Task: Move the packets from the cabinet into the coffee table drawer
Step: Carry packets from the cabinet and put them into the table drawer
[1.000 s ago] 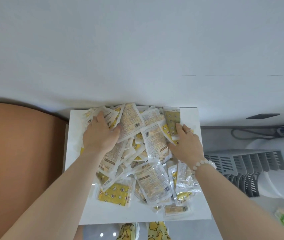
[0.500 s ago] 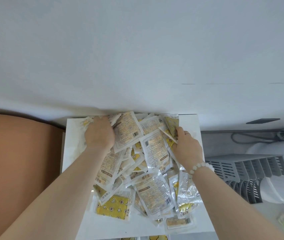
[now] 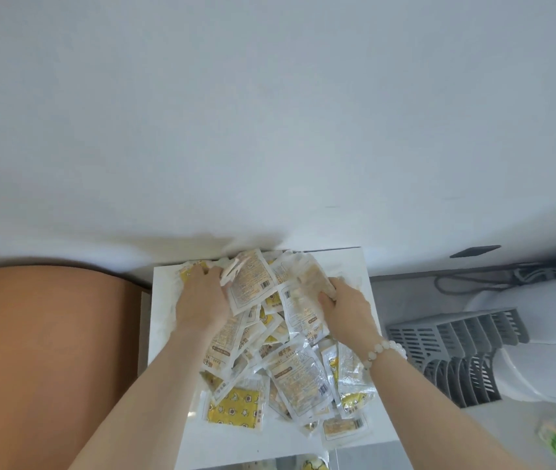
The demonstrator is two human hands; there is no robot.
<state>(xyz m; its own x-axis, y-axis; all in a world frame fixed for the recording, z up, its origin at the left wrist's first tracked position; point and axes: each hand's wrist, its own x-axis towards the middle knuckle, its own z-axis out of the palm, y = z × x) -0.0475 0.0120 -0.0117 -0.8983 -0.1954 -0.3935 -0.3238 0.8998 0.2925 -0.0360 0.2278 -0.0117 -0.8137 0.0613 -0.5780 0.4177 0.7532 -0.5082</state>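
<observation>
A heap of several clear and yellow packets (image 3: 290,368) covers the white cabinet top (image 3: 164,340) against the wall. My left hand (image 3: 202,300) lies on the heap's far left part, fingers curled over packets near the wall. My right hand (image 3: 344,303) grips a packet (image 3: 307,276) at the far right of the heap, fingers curled round its edge. A packet with a yellow star print (image 3: 234,410) lies at the near left of the pile. The coffee table drawer is out of view.
A brown rounded cushion or seat (image 3: 49,351) stands left of the cabinet. To the right are a grey slatted rack (image 3: 446,347), a white appliance (image 3: 547,351) and cables (image 3: 473,279) along the wall. A white wall (image 3: 269,113) rises behind.
Both hands have slid farther toward the wall over the heap. The right hand has closed round a packet at the back right, and the camera view has tilted upward.
</observation>
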